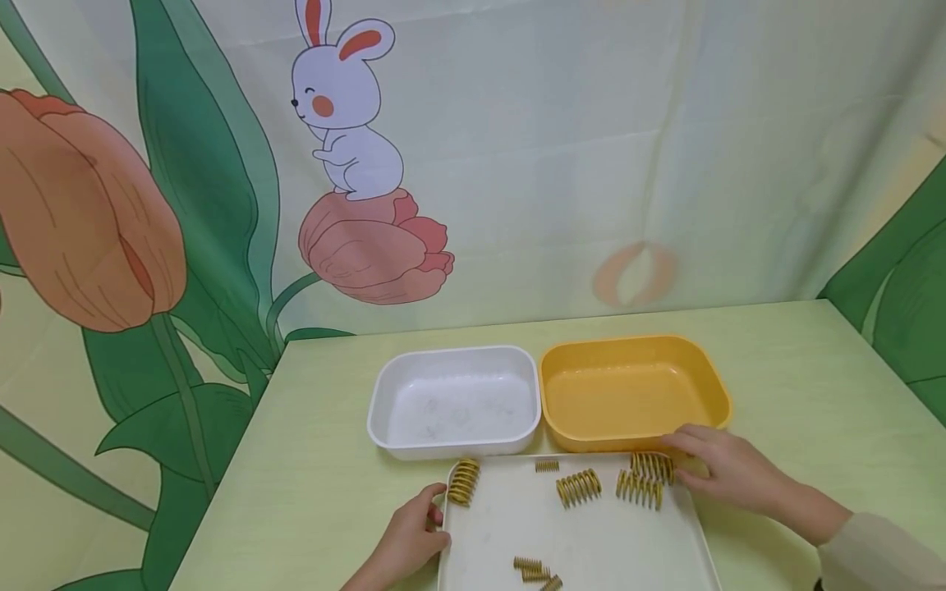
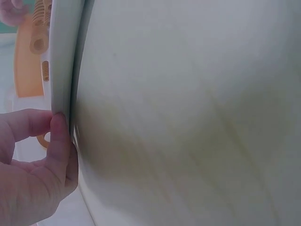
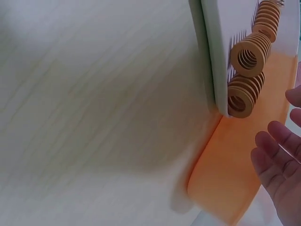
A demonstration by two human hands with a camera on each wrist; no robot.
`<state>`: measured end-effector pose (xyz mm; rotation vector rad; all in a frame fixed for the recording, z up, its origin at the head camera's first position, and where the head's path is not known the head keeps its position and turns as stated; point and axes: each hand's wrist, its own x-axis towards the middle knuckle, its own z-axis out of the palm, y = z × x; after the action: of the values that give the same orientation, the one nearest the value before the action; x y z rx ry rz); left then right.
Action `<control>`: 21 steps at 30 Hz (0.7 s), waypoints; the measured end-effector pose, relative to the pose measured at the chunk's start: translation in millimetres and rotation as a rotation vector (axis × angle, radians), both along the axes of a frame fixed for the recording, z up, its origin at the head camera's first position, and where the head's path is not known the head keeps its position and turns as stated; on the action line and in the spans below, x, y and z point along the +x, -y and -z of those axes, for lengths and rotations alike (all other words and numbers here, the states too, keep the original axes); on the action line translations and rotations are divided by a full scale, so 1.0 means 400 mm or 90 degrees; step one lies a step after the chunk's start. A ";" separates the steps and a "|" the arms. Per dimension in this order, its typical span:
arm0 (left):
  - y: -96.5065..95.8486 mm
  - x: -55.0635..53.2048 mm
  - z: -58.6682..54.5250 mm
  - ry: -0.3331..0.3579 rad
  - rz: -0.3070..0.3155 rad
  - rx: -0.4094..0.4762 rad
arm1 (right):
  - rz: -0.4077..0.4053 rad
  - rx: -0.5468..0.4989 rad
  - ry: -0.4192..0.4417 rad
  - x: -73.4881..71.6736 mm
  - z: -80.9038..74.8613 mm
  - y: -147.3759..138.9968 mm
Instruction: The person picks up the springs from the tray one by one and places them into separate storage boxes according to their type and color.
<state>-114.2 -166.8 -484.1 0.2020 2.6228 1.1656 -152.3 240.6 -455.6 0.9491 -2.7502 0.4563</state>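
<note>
A white tray (image 1: 576, 533) lies before me with metal coil springs on it. My left hand (image 1: 409, 533) holds the tray's left edge; in the left wrist view its thumb and fingers (image 2: 59, 136) pinch the rim. One thick spring (image 1: 464, 482) leans in the back left corner, close to that hand. At the back right corner, my right hand (image 1: 727, 469) reaches over the tray edge beside a thick spring (image 1: 652, 466). The right wrist view shows its fingers (image 3: 270, 162) spread and apart from the springs (image 3: 247, 56). Two more thick springs (image 1: 579, 487) lie nearby.
Behind the tray stand a white bin (image 1: 454, 402) and, to its right, a yellow bin (image 1: 636, 390). One small spring (image 1: 547, 466) is near the tray's back edge; several small springs (image 1: 535, 576) lie nearer me. A printed cloth backdrop (image 1: 517, 164) hangs behind the table.
</note>
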 end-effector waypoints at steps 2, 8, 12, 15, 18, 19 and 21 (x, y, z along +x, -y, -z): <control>0.000 0.000 0.000 -0.002 -0.001 -0.004 | 0.000 0.004 0.014 0.001 0.005 0.002; 0.001 -0.001 0.004 0.004 0.002 -0.006 | 0.002 0.027 0.035 0.003 0.019 0.004; 0.002 -0.001 0.006 0.010 -0.002 0.001 | 0.005 0.031 0.026 0.003 0.032 0.005; 0.003 -0.001 0.008 0.009 -0.003 0.005 | 0.005 0.033 0.017 0.003 0.045 0.004; 0.003 -0.002 0.010 0.007 -0.003 0.007 | 0.001 0.025 0.013 0.002 0.058 0.003; 0.004 -0.002 0.010 0.007 -0.003 0.007 | 0.000 0.020 0.013 0.001 0.062 0.004; 0.004 -0.002 0.012 0.008 -0.005 0.009 | -0.001 0.012 0.015 0.000 0.069 0.004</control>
<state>-115.1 -168.5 -488.8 0.1875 2.6068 1.1843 -152.2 238.9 -483.1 0.9558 -2.7795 0.4456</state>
